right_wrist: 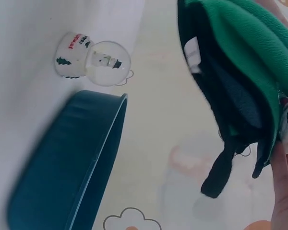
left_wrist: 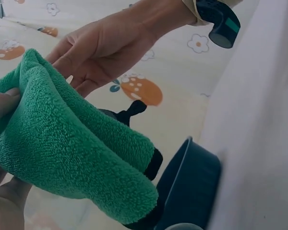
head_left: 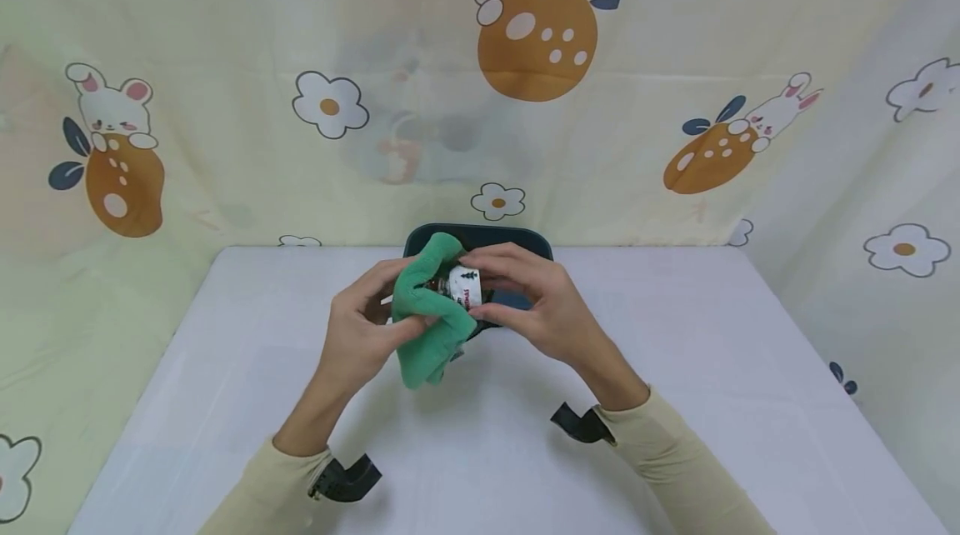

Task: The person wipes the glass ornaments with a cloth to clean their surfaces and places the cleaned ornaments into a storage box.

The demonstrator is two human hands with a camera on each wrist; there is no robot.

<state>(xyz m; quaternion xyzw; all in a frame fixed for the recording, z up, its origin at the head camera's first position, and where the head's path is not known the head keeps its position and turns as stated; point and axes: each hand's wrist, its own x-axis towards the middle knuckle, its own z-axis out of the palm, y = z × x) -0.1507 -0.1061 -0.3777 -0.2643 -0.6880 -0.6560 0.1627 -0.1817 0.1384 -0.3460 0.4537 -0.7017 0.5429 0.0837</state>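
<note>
My left hand [head_left: 363, 322] grips a green fluffy cloth [head_left: 431, 335] with dark edging and a dark strap, wrapped partly around a snow globe [head_left: 467, 287]. The snow globe's white base carries a tree print and red letters; the cloth hides most of its glass. With thumb and fingers, my right hand [head_left: 528, 297] holds the globe by its base. In the right wrist view a second snow globe [right_wrist: 108, 64], with a snowman inside, stands on the table beside a dark blue bin [right_wrist: 62, 158]. Both hands are above the table, in front of that bin.
A white table [head_left: 645, 327] lies beneath, with the bin [head_left: 536, 239] near its far edge. Behind hangs a pale curtain [head_left: 637, 143] printed with rabbits and flowers. Dark camera mounts [head_left: 345, 481] stick out from both wrists.
</note>
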